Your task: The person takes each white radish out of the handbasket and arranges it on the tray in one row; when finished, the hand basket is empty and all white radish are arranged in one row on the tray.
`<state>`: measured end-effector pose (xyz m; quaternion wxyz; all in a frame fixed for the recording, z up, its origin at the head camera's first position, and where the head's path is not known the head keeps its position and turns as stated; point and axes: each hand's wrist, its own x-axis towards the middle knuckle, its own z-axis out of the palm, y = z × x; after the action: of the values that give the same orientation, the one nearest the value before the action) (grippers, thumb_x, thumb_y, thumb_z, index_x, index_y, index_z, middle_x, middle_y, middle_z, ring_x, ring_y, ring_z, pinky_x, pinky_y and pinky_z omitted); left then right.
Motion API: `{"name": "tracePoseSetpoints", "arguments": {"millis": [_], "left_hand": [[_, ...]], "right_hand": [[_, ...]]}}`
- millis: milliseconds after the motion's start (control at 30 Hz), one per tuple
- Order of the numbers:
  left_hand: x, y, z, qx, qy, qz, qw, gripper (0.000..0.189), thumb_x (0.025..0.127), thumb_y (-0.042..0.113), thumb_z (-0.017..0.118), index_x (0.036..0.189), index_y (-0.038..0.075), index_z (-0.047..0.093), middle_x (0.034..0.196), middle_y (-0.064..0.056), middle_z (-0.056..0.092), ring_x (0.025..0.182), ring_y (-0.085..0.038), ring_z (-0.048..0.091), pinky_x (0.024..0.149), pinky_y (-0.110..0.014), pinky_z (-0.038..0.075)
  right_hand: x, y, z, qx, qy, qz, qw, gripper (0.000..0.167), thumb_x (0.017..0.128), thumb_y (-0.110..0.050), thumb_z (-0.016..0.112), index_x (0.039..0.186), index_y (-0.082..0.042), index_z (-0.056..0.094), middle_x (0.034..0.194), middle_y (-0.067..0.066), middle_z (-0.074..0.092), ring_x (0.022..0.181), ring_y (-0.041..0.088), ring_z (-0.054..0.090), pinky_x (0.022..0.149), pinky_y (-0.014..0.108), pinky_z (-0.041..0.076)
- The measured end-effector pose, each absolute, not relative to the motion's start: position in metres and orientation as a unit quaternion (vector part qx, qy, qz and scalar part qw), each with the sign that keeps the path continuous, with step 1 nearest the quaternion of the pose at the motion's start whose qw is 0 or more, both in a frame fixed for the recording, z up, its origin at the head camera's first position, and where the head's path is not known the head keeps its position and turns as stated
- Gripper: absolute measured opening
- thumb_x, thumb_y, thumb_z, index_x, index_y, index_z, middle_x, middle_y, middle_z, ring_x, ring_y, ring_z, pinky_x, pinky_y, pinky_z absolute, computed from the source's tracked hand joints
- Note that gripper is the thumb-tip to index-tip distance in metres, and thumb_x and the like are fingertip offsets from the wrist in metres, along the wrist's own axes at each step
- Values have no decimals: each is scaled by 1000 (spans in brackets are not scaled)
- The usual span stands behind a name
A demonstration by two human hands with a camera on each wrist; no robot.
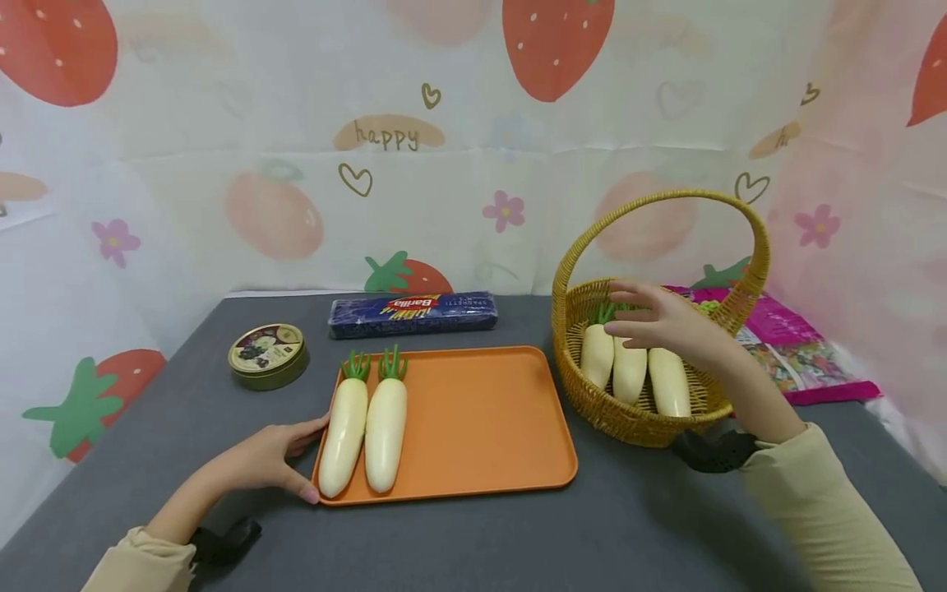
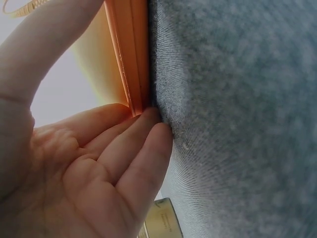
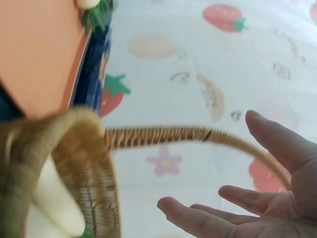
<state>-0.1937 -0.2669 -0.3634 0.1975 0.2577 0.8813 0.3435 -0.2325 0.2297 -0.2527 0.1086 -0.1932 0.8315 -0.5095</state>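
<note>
Two white radishes (image 1: 386, 434) with green tops lie side by side at the left end of an orange tray (image 1: 481, 419). My left hand (image 1: 255, 460) rests at the tray's left side, thumb by the front corner and fingertips touching the outer rim; the left wrist view shows these fingers (image 2: 143, 153) nearly straight against the edge. Over the wicker basket (image 1: 629, 427) hovers my right hand (image 1: 662, 325), fingers spread and holding nothing, as the right wrist view also shows. Several more radishes (image 1: 669, 386) lie inside the basket, partly hidden by that hand.
A blue Barilla spaghetti pack (image 1: 413, 315) lies behind the tray, and a round tin (image 1: 268, 356) stands at the back left. The basket's tall handle (image 1: 666, 196) arches upward. Behind the basket is a pink printed bag (image 1: 799, 353); a patterned curtain hangs behind the table.
</note>
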Motion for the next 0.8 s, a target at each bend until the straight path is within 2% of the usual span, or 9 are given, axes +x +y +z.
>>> {"name": "tracePoseSetpoints", "arguments": {"millis": [67,233,300,400,533,700,800], "left_hand": [[-195,-267,-365,260,877,352,199,99,67,27,79,135,-15,21,133,-36,25,115,-44,37,90,-45,39],[-196,-269,-367,265,873,358,197,99,67,26,79,134,-16,20,133,-37,24,115,-45,37,89,-46,38],[-195,-270,-367,267,875,355,194,99,67,27,79,134,-17,21,132,-37,25,115,-45,37,89,-46,38],[-194,-271,-367,266,875,356,191,99,66,26,79,134,-16,21,132,-37,26,115,-45,38,89,-47,37],[-194,-270,-369,260,873,362,196,99,66,26,79,135,-16,20,133,-37,25,116,-44,37,90,-46,37],[-194,-267,-368,260,873,360,200,99,67,27,79,135,-15,21,133,-36,26,116,-43,37,90,-45,38],[-195,-266,-366,259,876,355,199,99,67,27,79,135,-15,21,133,-35,27,115,-43,38,90,-46,38]], "right_hand": [[-235,241,-253,-170,843,-500,104,74,88,-25,59,144,-5,14,144,20,14,126,37,24,88,45,42],[-247,262,-252,-131,862,-481,94,76,88,-32,57,144,-6,12,144,21,13,117,39,38,86,42,44],[-255,267,-253,-128,855,-494,94,75,90,-30,55,144,-4,11,143,23,12,115,40,39,85,40,45],[-268,272,-255,-124,839,-522,92,75,90,-29,54,144,-3,10,144,23,9,120,39,34,86,39,44],[-282,277,-262,-111,834,-535,73,75,90,-31,55,144,-3,11,144,22,6,124,37,28,91,44,39],[-291,283,-273,-102,861,-497,45,73,89,-31,56,143,-3,15,143,25,8,126,40,21,93,51,34],[-292,285,-277,-100,883,-455,56,75,88,-34,57,143,-2,16,142,27,10,126,42,19,93,53,32]]}}
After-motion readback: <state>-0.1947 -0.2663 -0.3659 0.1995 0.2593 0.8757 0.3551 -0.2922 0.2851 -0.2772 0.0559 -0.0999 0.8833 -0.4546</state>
